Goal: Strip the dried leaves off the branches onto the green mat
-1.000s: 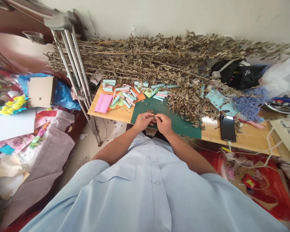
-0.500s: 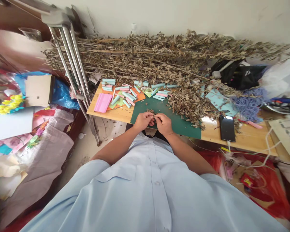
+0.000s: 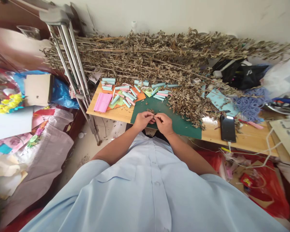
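My left hand (image 3: 142, 120) and my right hand (image 3: 164, 123) meet at the near edge of a dark green mat (image 3: 181, 125). The fingers of both are pinched together, tip to tip. Whatever lies between the fingertips is too small to make out. Just beyond the fingers is a small bit of crumbled dried leaf (image 3: 150, 111) on the mat. A larger heap of dried leaves (image 3: 187, 104) covers the mat's right part. Behind the mat lie several blue and pink paper rolls (image 3: 160, 95) and a roll of tape (image 3: 148, 90).
Long bundles of dried stalks (image 3: 140, 54) fill the back along the wall. Crutches (image 3: 72, 61) lean at the table's left end, near folded pink paper (image 3: 102, 102). On the right are a phone (image 3: 227, 128) with a cable, purple cord (image 3: 251, 103) and a power strip (image 3: 286, 135).
Both hands stay in almost the same place, with only slight finger movement. The camera view has shifted very slightly.
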Motion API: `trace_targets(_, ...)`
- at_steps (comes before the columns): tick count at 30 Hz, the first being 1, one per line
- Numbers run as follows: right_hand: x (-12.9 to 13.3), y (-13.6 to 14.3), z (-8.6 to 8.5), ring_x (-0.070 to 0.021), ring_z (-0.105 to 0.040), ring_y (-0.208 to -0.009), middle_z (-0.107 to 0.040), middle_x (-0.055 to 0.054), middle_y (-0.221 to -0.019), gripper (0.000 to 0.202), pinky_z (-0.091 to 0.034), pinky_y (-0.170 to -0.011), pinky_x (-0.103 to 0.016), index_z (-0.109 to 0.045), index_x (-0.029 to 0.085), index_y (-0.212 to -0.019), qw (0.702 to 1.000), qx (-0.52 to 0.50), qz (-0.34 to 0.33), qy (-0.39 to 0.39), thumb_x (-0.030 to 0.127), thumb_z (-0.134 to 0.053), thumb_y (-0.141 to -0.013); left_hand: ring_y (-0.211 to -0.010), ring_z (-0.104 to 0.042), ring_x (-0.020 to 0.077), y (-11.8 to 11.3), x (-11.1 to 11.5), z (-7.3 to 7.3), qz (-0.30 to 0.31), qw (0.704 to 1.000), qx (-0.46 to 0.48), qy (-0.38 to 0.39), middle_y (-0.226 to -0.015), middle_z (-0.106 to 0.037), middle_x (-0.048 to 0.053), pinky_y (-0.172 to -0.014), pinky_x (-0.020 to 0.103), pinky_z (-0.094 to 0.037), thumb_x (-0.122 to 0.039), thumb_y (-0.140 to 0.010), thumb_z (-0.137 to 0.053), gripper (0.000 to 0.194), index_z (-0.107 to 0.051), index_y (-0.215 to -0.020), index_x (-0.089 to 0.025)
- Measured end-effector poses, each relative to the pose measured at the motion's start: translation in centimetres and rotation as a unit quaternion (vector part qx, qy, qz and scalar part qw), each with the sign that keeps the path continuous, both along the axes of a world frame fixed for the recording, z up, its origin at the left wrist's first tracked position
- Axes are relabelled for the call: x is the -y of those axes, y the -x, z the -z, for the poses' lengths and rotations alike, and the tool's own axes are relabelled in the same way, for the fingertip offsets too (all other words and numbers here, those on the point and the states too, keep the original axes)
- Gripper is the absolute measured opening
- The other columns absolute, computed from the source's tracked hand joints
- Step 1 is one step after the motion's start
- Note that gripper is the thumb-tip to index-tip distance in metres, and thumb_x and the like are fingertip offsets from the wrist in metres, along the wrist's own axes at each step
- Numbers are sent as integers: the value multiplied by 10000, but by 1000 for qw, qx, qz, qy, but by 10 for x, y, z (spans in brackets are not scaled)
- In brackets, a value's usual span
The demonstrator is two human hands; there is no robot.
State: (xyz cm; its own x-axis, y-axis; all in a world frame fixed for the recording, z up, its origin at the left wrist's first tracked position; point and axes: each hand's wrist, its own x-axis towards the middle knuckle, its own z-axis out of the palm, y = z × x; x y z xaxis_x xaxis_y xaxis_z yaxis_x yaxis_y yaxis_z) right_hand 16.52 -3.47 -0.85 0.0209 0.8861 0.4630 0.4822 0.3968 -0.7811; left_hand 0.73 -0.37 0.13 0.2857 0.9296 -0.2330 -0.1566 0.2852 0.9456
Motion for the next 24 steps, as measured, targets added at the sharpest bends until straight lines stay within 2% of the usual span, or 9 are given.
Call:
trace_targets(7, 0, -1, 1, -209, -700, -909, -743, -67, -953, 115, -580, -845, -377, -715, 234, -913, 1000, 5, 3, -13, 250, -602, -923, -688, -710, 140, -2, 2, -1, -19, 1000, -5, -15, -713, -704, 25, -675, 274, -615, -227, -784, -735, 144, -695, -866, -115)
trace_targets(11, 2, 0, 3, -187, -693, -791, -750, -58, -917, 114, -585, -775, -347, -716, 223, -911, 999, 5, 33, 25, 274, -613, -906, -676, -714, 136, -3, 2, -1, -26, 999, -25, -17, -713, -705, 18, -666, 257, -608, -181, -763, -718, 103, -694, -842, -120)
trace_targets(18, 1, -2, 4, -153, -648, -611, -711, -14, -730, 181, -567, -620, -293, -698, 206, -923, 984, -103, 47, 135, 367, -669, -845, -630, -720, 149, -3, 2, 3, -33, 999, -38, -13, -673, -695, 8, -618, 249, -599, -178, -745, -723, 114, -688, -836, -118)
trace_targets(22, -4, -3, 7, -163, -658, -600, -702, -14, -740, 221, -581, -595, -311, -676, 209, -930, 967, -185, 72, 162, 405, -683, -827, -644, -729, 165, -2, 2, 3, -29, 999, -20, -13, -672, -693, 15, -623, 269, -608, -188, -762, -723, 129, -677, -855, -110)
trace_targets(24, -5, -1, 9, -169, -671, -627, -711, -23, -782, 222, -588, -612, -319, -670, 213, -938, 967, -189, 68, 158, 405, -685, -827, -650, -730, 166, -2, 2, 1, -21, 1000, -16, -11, -681, -694, 15, -626, 270, -609, -188, -763, -734, 148, -668, -869, -109)
